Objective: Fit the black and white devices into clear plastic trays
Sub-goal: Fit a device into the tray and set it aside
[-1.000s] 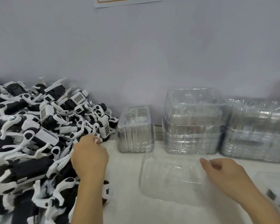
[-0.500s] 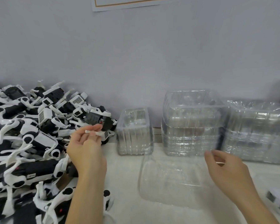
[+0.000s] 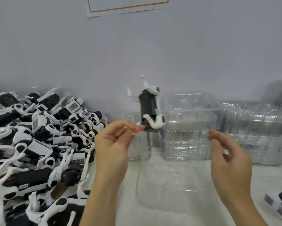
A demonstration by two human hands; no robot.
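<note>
The left hand (image 3: 111, 144) is raised above the counter (image 3: 130, 201) and pinches one white leg of a black and white device (image 3: 149, 108) between thumb and fingertips. The device hangs in the air, nearly upright, with two white legs pointing up, in front of the wall (image 3: 153, 46). Its lower end is blurred, so the exact point of the grip is hard to see.

The right hand (image 3: 230, 160) is also lifted, with fingers loosely bent and nothing between them. It is blurred, and the fingertips are not sharp.

One clear plastic tray (image 3: 171, 181) lies flat on the counter between the two forearms. Its edges are hard to follow because it is transparent.

Along the back edge of the counter stand stacks of clear trays (image 3: 189, 128); how many trays are in each stack cannot be counted. The right stack is cut off by the frame.

A big pile of devices (image 3: 36, 141) covers the left side of the counter and goes out of the frame. At the right front corner another device (image 3: 280, 203) is only partly visible. A sheet of paper (image 3: 127, 5) on the wall is cut off at the top.
</note>
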